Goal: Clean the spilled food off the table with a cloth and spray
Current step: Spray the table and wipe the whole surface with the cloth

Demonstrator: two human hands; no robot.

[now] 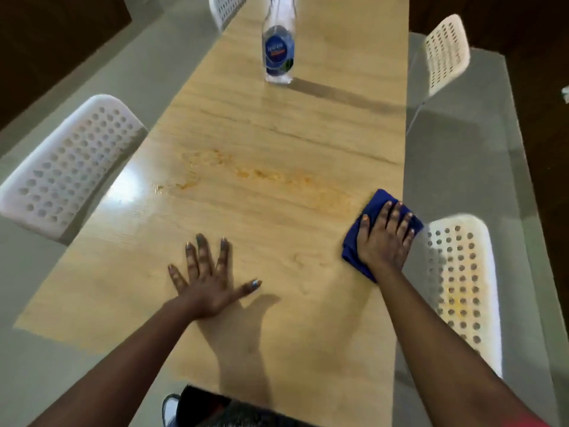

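Note:
An orange food smear [271, 177] stretches across the middle of the light wooden table [252, 112], with a wet patch at its left end. My right hand [385, 238] presses flat on a folded blue cloth [377, 208] at the table's right edge, just below the smear's right end. My left hand [209, 275] lies flat on the bare wood nearer to me, fingers spread, holding nothing. A clear spray bottle [278, 47] with a blue label stands upright far up the table; its top is cut off by the frame.
White perforated chairs stand around the table: one at the left [64, 167], one at the near right [462, 285] with orange stains on it, one at the far right [446, 53], one at the far left [224, 7]. A grey floor surrounds the table.

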